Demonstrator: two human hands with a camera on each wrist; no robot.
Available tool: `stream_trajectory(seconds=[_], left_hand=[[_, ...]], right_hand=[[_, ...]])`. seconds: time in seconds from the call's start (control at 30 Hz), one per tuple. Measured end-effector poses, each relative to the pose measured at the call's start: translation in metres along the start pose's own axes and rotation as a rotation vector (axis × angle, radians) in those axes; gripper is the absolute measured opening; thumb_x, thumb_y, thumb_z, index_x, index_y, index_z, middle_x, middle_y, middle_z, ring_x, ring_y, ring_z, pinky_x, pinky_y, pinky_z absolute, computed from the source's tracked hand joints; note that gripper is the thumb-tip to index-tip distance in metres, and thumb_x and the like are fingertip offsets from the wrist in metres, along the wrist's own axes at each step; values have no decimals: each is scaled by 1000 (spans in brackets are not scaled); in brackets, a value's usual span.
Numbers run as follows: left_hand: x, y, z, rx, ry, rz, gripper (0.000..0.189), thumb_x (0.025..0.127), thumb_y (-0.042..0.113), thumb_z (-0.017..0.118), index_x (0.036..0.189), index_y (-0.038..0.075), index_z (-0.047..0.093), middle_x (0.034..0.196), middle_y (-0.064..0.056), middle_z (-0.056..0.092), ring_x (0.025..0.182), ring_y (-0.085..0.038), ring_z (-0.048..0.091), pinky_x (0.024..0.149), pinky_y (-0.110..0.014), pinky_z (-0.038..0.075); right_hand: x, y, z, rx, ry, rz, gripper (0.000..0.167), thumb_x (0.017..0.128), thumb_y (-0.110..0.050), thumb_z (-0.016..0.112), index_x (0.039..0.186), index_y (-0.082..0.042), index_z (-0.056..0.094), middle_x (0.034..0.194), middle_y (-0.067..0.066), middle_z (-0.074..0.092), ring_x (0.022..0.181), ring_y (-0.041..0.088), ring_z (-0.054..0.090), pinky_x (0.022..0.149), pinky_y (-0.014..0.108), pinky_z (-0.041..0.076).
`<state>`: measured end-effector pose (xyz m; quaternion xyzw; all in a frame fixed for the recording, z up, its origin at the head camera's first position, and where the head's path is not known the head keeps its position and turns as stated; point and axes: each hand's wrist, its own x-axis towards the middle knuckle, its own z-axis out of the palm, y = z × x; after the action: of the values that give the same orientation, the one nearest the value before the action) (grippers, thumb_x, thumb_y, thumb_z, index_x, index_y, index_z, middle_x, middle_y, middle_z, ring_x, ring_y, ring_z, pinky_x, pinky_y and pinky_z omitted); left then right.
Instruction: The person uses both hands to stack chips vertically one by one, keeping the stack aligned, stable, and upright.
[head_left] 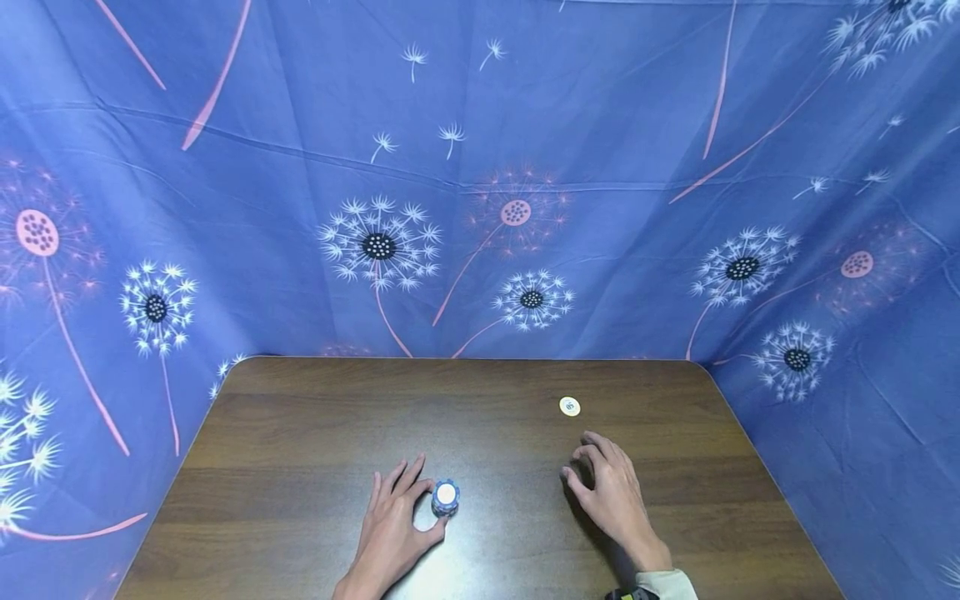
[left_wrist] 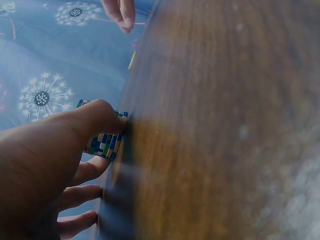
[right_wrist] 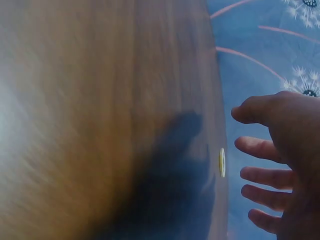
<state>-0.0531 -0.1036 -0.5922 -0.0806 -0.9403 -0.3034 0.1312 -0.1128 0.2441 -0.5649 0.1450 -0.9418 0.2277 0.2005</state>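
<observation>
A short stack of poker chips (head_left: 446, 495), with a blue-edged chip with a white centre on top, stands upright on the wooden table. My left hand (head_left: 393, 527) has its thumb and index finger on the stack's sides, the other fingers spread apart. In the left wrist view the chips' edges (left_wrist: 106, 146) show several colours, partly covered by the thumb. To the right, my right hand (head_left: 611, 493) hovers over the table with loosely bent fingers and nothing in them. Beyond its fingertips a single white chip with a yellow edge (head_left: 570, 407) lies flat.
The brown wooden table (head_left: 315, 417) has rounded far corners. Blue cloth (head_left: 465, 125) printed with dandelions hangs behind it and along both sides. A dark watch (head_left: 632, 594) sits at the right wrist, by a light sleeve (head_left: 667, 585).
</observation>
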Motion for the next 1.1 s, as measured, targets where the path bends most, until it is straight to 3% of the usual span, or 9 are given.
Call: stream_trajectory(seconds=[0.4, 0.67, 0.83, 1.1], left_hand=[[-3, 0, 2, 21, 42, 33, 45, 68, 33, 95, 107, 18, 78, 151, -12, 64, 140, -41, 55, 118, -76, 32], [-2, 1, 0, 21, 1, 4, 44, 71, 33, 94, 109, 17, 78, 153, -11, 62, 143, -41, 53, 121, -74, 29], [-2, 1, 0, 24, -9, -7, 45, 71, 33, 93, 110, 16, 79, 153, -11, 61, 143, -41, 53, 121, -74, 29], [-3, 0, 0, 21, 28, 18, 45, 70, 33, 93, 109, 16, 78, 152, -12, 62, 141, -41, 55, 120, -74, 30]], right_hand=[[42, 33, 1, -41, -73, -14, 30, 84, -16, 90, 103, -2, 72, 139, 31, 62, 130, 52, 58, 108, 71, 43], [70, 50, 2, -64, -122, 1, 39, 84, -20, 90, 110, 3, 72, 139, 37, 60, 133, 56, 55, 110, 75, 41], [78, 55, 6, -86, -139, 3, 41, 85, -21, 89, 112, 5, 71, 138, 38, 60, 132, 56, 55, 109, 74, 43], [83, 59, 17, -112, -159, 51, 47, 84, -25, 90, 114, 5, 70, 139, 37, 59, 132, 57, 55, 110, 73, 42]])
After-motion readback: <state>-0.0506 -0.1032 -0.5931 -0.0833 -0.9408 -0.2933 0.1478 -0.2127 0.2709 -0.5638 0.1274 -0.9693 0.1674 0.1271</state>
